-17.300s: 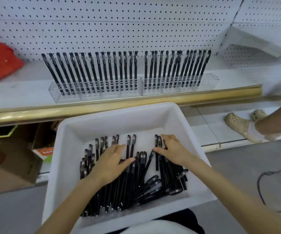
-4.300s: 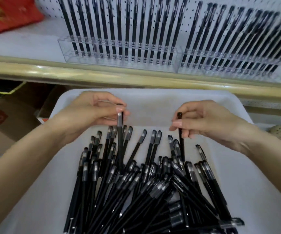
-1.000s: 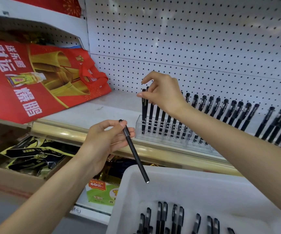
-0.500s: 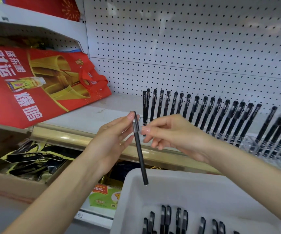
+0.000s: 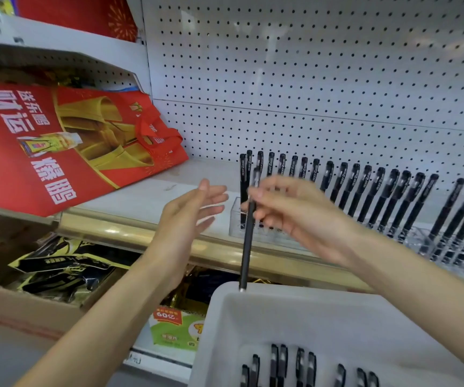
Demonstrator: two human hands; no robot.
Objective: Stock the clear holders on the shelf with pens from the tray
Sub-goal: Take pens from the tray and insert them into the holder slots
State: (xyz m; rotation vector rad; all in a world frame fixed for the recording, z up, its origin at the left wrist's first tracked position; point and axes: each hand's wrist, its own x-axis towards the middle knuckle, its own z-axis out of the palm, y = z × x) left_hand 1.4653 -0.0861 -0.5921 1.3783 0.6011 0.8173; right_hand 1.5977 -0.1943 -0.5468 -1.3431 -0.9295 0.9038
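Observation:
My right hand pinches a black pen near its cap end; the pen hangs upright in front of the left end of the clear holder. The holder stands on the white shelf with a row of black pens leaning in it. My left hand is just left of the pen, fingers straight and spread, holding nothing. The white tray sits below at the bottom, with several black pens lying in it.
A red bag with gold print lies on the shelf's left part. A white pegboard wall backs the shelf. A gold rail runs along the shelf front. Cardboard boxes with black and gold packets sit underneath.
The pen passed from my left hand to my right. My left hand let go and opened, and my right hand now carries the pen in front of the holder's left end.

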